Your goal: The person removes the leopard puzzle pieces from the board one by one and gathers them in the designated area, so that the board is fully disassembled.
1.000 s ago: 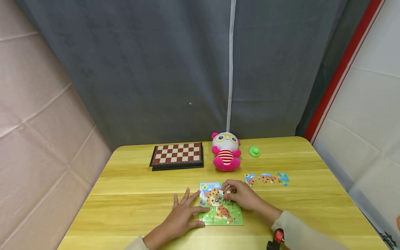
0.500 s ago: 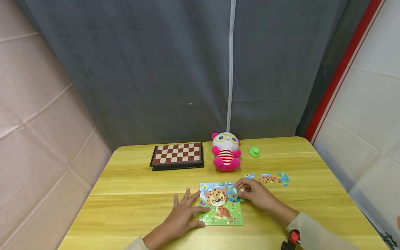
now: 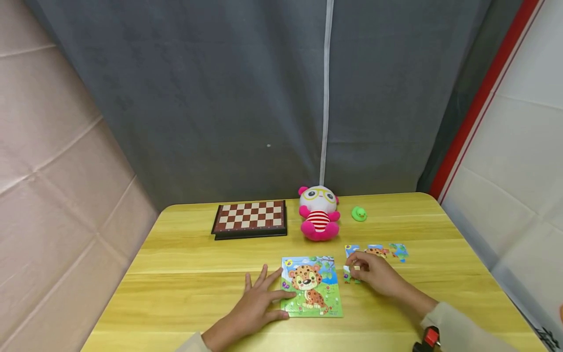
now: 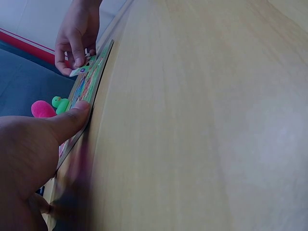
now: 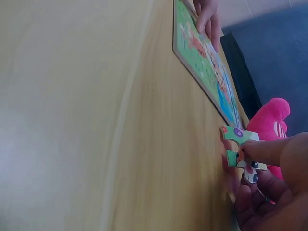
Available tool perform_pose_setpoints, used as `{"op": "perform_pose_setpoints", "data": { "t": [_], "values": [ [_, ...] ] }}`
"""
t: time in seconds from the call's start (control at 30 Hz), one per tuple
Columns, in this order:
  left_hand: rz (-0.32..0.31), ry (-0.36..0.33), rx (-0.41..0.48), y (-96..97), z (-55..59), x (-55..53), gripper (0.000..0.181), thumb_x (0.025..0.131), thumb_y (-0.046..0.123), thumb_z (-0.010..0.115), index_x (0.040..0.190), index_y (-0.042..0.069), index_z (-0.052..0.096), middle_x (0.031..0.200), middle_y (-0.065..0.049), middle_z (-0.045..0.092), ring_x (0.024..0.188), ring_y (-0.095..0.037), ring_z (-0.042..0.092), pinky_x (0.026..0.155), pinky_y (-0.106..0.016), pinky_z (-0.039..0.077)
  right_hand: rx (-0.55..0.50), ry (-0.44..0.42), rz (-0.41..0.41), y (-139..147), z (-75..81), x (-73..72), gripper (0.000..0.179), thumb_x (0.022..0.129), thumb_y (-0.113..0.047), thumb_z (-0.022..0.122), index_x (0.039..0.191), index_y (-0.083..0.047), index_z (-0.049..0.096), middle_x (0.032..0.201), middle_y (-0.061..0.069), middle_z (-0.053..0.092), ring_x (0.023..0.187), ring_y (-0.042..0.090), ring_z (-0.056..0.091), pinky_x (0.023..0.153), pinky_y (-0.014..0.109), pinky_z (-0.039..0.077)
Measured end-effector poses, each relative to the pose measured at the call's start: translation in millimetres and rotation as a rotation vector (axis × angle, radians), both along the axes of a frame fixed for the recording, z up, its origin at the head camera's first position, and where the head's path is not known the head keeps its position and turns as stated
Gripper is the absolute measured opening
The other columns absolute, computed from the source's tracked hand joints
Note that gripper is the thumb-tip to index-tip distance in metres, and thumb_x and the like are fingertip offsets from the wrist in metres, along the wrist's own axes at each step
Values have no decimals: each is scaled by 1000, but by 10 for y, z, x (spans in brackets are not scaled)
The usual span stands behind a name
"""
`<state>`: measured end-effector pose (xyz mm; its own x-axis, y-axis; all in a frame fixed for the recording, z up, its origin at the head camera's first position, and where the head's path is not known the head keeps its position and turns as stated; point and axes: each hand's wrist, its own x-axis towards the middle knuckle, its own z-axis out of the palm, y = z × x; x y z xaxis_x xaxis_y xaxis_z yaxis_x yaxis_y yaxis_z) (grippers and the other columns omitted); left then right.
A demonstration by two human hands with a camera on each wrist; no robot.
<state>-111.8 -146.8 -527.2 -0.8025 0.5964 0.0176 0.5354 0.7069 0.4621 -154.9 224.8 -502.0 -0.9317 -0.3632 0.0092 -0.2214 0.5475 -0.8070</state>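
A square puzzle board (image 3: 316, 293) printed with a leopard cub lies on the table. My left hand (image 3: 255, 303) rests at its left side, fingers spread, with the thumb (image 4: 72, 122) on the board's edge in the left wrist view. To the right of the board, my right hand (image 3: 374, 274) pinches a jigsaw piece (image 5: 243, 154) between thumb and fingers. This piece shows green ground and part of an animal's face. Just beyond that hand lie several loose puzzle pieces (image 3: 399, 251) in a row, partly covered by it.
A folding chessboard (image 3: 250, 217) sits at the back left of the wooden table (image 3: 198, 274). Beside it sits a pink and white plush panda (image 3: 318, 215), with a small green rubber duck (image 3: 359, 213) to its right. A grey curtain (image 3: 220, 107) hangs behind the table.
My right hand has moved right, carrying the jigsaw piece from over the board to the table beside it. The left hand has stayed in place.
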Motion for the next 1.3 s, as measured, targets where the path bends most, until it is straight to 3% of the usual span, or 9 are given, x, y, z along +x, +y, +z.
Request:
{"op": "perform_pose_setpoints", "data": {
  "t": [0.3, 0.63, 1.07, 1.3],
  "values": [
    [1, -1, 6, 1, 15, 8, 48, 90, 59, 65, 137, 48, 63, 170, -10, 27, 153, -55, 11, 105, -89, 0, 82, 34, -44, 45, -33, 30, 15, 94, -6, 74, 106, -14, 71, 110, 3, 67, 81, 11, 50, 67, 23, 45],
    [0, -1, 8, 0, 12, 5, 48, 90, 59, 65, 137, 47, 63, 170, -10, 27, 153, -55, 11, 104, -89, 0, 117, 91, 7, 85, -69, 40, 12, 93, -8, 74, 103, -14, 71, 97, -5, 63, 87, 9, 50, 74, 24, 47],
    [-3, 3, 13, 3, 5, 11, 49, 90, 61, 64, 137, 47, 63, 169, -10, 27, 152, -56, 11, 103, -90, 0, 137, 91, -9, 95, -90, 49, 13, 93, -12, 75, 106, -16, 73, 88, -6, 53, 81, 10, 42, 68, 25, 39],
    [-1, 7, 6, 2, -1, 6, 49, 90, 61, 64, 137, 48, 63, 170, -10, 26, 152, -56, 11, 103, -90, 1, 137, 93, -8, 100, -93, 50, 15, 93, -13, 75, 108, -16, 74, 91, -7, 55, 83, 10, 43, 70, 24, 40]
  ]
}}
